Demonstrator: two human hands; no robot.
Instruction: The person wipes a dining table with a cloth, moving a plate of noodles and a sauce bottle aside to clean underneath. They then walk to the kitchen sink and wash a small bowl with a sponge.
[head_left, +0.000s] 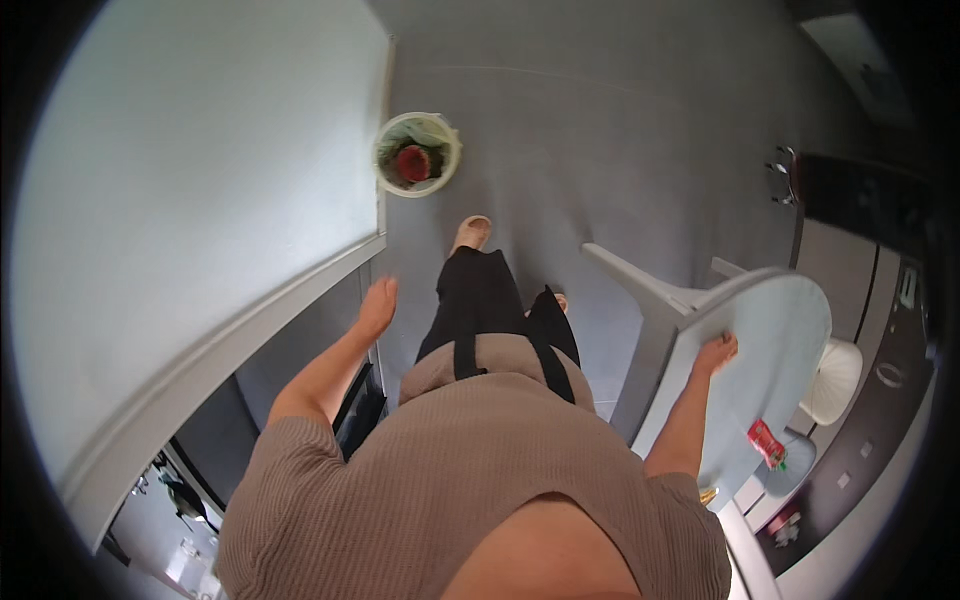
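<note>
My left hand hangs beside a white wall edge at the left, with nothing visible in it. Its fingers look slightly curled and blurred, so how far apart they are cannot be made out. On the other side, my right hand is over or beside a pale round-ended tabletop; whether it touches the top is unclear. Its fingers are curled, and no object shows in them. A red packet with a green cap lies on the tabletop. Ahead on the floor stands a lined bin with something red inside.
The bin is close to the white wall's base. The table's grey leg reaches out over the grey floor at my right. Beyond the table are a cream cushioned stool and a dark chair-like object.
</note>
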